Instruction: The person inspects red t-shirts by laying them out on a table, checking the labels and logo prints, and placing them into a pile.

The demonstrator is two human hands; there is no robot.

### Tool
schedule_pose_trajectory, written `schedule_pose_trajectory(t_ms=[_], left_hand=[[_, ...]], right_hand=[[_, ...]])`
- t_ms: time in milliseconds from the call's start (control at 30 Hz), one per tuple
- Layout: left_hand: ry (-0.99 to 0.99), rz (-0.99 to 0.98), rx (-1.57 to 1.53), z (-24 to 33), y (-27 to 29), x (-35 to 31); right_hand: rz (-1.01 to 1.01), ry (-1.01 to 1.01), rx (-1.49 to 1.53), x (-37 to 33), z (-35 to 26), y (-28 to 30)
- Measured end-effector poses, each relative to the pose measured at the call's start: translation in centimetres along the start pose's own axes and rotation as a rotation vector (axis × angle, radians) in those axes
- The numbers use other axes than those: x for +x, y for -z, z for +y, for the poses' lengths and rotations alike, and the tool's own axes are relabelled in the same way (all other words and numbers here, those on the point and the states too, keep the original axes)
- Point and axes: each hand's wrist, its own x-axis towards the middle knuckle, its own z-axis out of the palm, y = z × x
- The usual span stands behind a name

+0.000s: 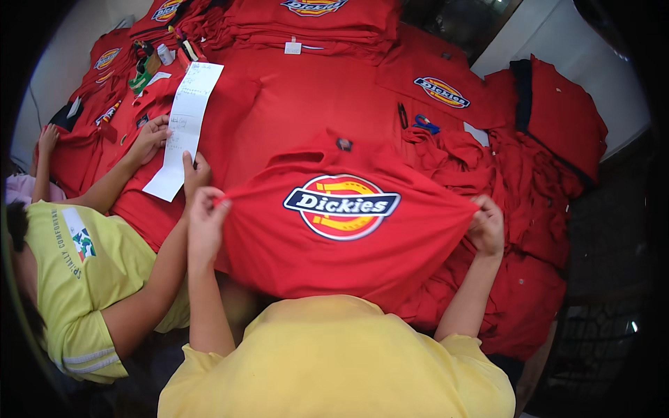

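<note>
Shirt (334, 263) of red cloth, a round emblem (341, 207) on its front, is held spread over the near edge of the red-covered bench (300, 97), its collar toward the far edge. One side is pinched by the left hand (207, 209), the other by the right hand (488, 224). The garment has been opened out but not folded. Folded stacks (313, 31) are already ranged along the far edge; a crumpled heap (516, 188) toward the right edge is, by its look, left to be straightened. Blue-handled scissors (426, 125) and a dark pen (403, 115) have been laid beside the heap. Toward the left edge, a long paper slip (182, 132) is gripped in a co-worker's hands (150, 139). Near the far left corner, a small white bottle (164, 54) is set beside a green object (143, 76), possibly a holder; the contents of neither can be made out.
</note>
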Motion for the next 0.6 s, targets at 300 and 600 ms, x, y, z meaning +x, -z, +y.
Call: schedule_pose_trajectory(t_ms=[300, 600], left_hand=[[-0.677, 0.316, -0.311, 10.6, -1.8, 17.2], [-0.360, -0.050, 1.102, -0.9, -10.7, 9.9]], right_hand=[[0.104, 0.285, 0.137, 19.8, -2.7, -2.0], [0.244, -0.102, -1.405, 26.3, 12.8, 6.4]])
